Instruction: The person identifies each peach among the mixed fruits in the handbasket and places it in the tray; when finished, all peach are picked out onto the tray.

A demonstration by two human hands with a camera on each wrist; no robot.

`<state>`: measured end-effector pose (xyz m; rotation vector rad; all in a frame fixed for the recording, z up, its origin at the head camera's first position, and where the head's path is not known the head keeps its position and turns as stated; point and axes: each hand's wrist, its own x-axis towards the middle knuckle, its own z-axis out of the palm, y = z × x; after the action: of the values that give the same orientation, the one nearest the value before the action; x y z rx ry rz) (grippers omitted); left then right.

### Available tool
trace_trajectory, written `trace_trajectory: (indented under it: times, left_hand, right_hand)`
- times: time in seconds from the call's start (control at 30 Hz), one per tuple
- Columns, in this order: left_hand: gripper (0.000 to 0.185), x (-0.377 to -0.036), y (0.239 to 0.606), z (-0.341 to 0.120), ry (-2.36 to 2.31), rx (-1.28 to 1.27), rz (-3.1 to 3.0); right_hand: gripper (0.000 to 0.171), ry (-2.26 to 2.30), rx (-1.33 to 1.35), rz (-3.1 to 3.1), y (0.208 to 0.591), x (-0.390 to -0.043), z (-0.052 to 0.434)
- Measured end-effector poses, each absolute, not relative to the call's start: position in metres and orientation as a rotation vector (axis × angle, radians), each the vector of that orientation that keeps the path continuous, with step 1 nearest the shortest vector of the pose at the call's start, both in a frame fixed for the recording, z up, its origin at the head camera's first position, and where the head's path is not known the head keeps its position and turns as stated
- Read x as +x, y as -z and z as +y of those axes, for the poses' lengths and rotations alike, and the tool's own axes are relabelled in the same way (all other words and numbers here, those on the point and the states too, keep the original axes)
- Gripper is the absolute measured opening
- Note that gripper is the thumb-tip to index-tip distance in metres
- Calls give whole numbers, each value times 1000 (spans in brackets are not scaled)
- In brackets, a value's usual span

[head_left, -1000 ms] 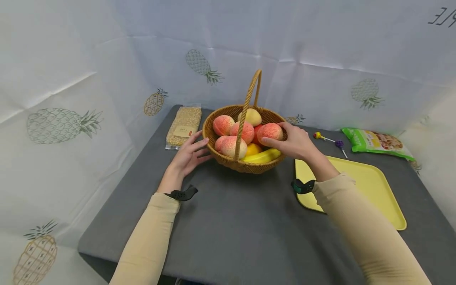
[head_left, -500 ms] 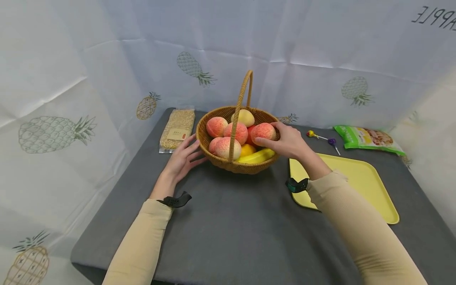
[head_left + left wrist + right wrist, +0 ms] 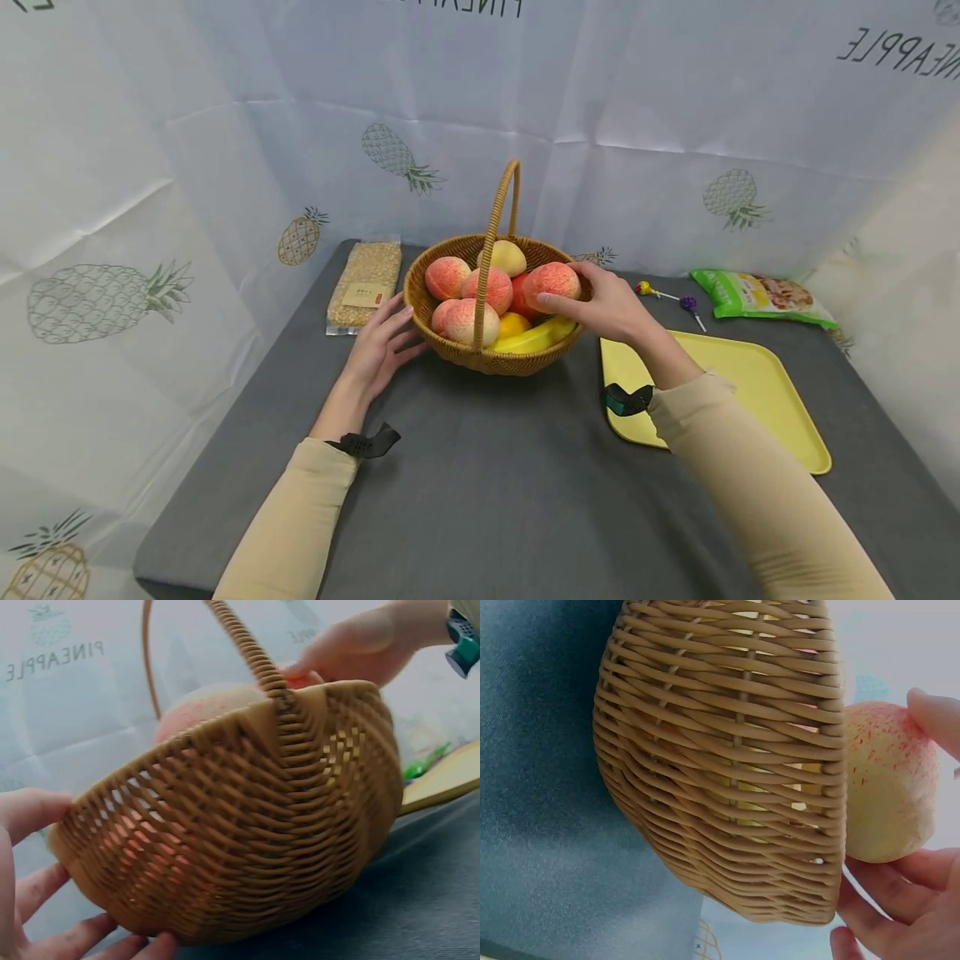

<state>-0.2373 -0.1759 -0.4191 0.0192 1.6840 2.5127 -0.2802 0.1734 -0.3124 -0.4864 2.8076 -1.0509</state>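
A brown wicker basket [image 3: 480, 360] with a tall arched handle stands on the grey table, filled with fruit. My right hand [image 3: 611, 307] pinches a red-and-cream peach [image 3: 552, 283] at the basket's right rim, thumb on the near side. In the right wrist view that peach [image 3: 889, 780] shows just above the rim, with fingers curled beneath it. Around it lie several other peaches [image 3: 447, 277], a pale yellow fruit [image 3: 504, 258], an orange [image 3: 513, 324] and a banana [image 3: 536, 337]. Spread, fairly straight fingers of my left hand [image 3: 377, 346] rest against the basket's left side.
Behind my left hand lies a clear bag of grains [image 3: 365, 283]. On the right are a yellow tray [image 3: 750, 392], a yellow-red lollipop [image 3: 645, 288], a purple lollipop [image 3: 688, 304] and a green snack bag [image 3: 765, 298]. A pineapple-print cloth [image 3: 525, 108] hangs behind the table [image 3: 480, 475].
The head view has shifted, so the scene sits further left and slightly lower. The peach in my right hand has risen slightly relative to the banana. My left hand stays at the basket.
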Motion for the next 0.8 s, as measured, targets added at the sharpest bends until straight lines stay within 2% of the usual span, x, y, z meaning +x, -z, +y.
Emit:
trace_trajectory:
  times: [0.43, 0.8]
  left_hand:
    - [67, -231, 426, -167, -2575, -13, 1705]
    - [67, -232, 428, -165, -2575, -18, 1744]
  right_hand:
    - [80, 1342, -498, 2734, 313, -273, 186]
    - [77, 1531, -358, 2647, 307, -265, 207]
